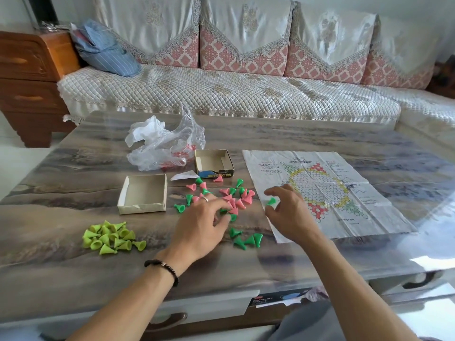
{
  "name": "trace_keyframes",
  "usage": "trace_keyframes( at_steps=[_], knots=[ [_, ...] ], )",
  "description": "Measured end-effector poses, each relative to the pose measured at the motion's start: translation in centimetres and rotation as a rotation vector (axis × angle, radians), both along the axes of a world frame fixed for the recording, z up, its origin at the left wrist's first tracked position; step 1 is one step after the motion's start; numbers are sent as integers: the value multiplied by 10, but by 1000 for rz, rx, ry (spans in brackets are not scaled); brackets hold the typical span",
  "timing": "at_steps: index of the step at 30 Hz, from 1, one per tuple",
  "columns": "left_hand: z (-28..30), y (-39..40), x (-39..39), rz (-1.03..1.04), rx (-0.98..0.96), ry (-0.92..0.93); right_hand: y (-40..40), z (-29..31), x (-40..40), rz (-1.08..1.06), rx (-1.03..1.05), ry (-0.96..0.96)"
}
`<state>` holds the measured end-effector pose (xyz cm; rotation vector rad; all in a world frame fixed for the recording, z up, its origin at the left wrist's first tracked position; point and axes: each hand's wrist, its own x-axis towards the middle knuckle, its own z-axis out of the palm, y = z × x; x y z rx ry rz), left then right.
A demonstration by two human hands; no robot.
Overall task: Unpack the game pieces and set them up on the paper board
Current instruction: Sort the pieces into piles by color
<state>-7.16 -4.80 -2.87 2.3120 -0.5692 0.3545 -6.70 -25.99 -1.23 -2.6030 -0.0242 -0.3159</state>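
Note:
The creased paper board lies flat at the right of the table, printed with a ring of coloured circles. A mixed heap of pink and dark green cone pieces lies left of it. My left hand reaches into that heap, its fingertips pinching a dark green piece at the heap's near edge. My right hand hovers over the board's left edge and holds a dark green cone between thumb and fingers. A few dark green cones are grouped near me. A pile of lime cones sits at the left.
Two empty cardboard box halves stand behind the pieces, with a crumpled clear plastic bag beyond them. A small paper slip lies between the boxes. A sofa runs along the far side of the table.

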Motion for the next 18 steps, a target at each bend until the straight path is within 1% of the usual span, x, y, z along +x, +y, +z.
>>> trace_keyframes(
  at_steps=[3,6,10,16,18],
  knots=[
    [6,3,18,65,107,10,-2,-1,20,-8,-174,93],
    [10,1,32,50,247,26,1,-3,28,1,-257,109],
    [14,-1,41,-23,357,55,2,-3,28,35,-267,149],
    [17,0,48,-63,386,73,1,-1,25,52,-236,209],
    [16,1,50,-52,379,84,1,1,23,42,-169,244]
  ],
)
